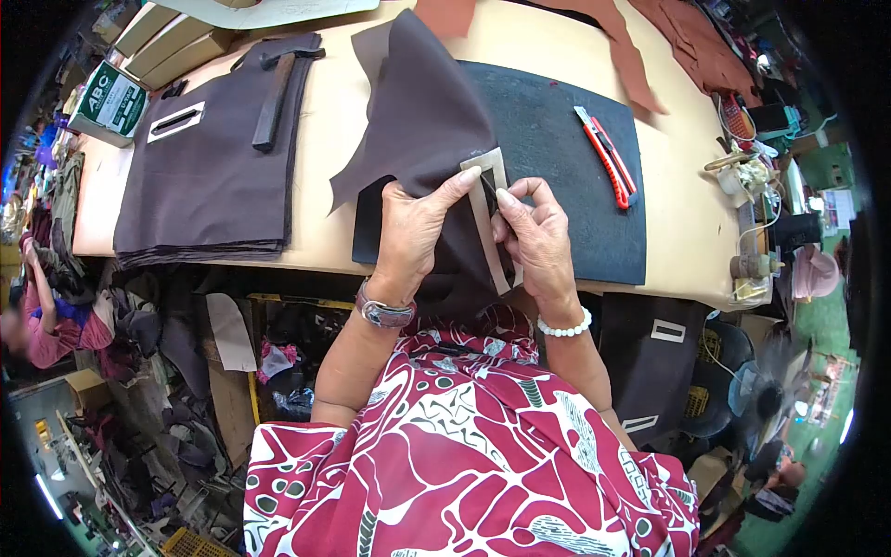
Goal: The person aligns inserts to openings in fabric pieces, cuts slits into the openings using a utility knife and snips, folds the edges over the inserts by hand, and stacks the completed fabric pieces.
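Observation:
A dark brown leather piece (418, 102) is lifted off the table, with a pale rectangular frame (484, 223) around a slot in it. My left hand (413, 223) grips the leather and the frame's upper left edge between thumb and fingers. On the frame's right side, my right hand (536, 232) pinches at the slot's edge, thumb against curled fingers. Beneath them lies a dark cutting mat (557, 121). A red utility knife (608, 158) rests on the mat, right of my right hand.
On the left, a hammer (273, 102) lies on stacked dark leather pieces (204, 204), near a green and white tin (109, 102). Orange-brown leather (691, 42) is at the back right. Small containers (752, 265) stand by the right edge. Another person's arm (42, 288) shows far left.

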Motion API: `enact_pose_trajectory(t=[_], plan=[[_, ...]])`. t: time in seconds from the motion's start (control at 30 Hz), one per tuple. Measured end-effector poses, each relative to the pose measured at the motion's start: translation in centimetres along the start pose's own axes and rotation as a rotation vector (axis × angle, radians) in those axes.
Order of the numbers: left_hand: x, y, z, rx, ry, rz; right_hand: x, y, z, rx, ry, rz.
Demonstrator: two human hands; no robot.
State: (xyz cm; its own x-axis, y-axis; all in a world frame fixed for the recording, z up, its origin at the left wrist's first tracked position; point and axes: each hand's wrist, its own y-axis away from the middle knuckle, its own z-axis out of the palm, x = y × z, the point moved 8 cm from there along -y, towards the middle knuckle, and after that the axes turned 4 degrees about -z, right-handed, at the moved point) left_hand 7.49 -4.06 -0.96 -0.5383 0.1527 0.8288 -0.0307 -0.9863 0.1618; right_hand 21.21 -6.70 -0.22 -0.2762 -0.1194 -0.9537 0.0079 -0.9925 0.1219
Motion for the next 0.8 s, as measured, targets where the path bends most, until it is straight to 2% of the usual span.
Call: enact_pose_trajectory(t=[0.1, 0.27, 0.37, 0.8], plan=[[-0.5, -0.1, 0.0, 0.045, 0.030, -0.009, -0.1, 0.5, -0.1, 0.037, 0.052, 0.010], [-1.0, 0.4, 0.8, 0.085, 0.094, 0.013, 1.1, 2.7, 0.4, 0.071, -0.036, 0.092], [-1.0, 1.0, 1.2, 0.150, 0.078, 0.130, 1.5, 2.9, -0.1, 0.134, -0.015, 0.058], [-0.8, 3.1, 2.4, 0.176, 0.095, 0.157, 0.8, 2.6, 0.0, 0.206, -0.191, -0.069]])
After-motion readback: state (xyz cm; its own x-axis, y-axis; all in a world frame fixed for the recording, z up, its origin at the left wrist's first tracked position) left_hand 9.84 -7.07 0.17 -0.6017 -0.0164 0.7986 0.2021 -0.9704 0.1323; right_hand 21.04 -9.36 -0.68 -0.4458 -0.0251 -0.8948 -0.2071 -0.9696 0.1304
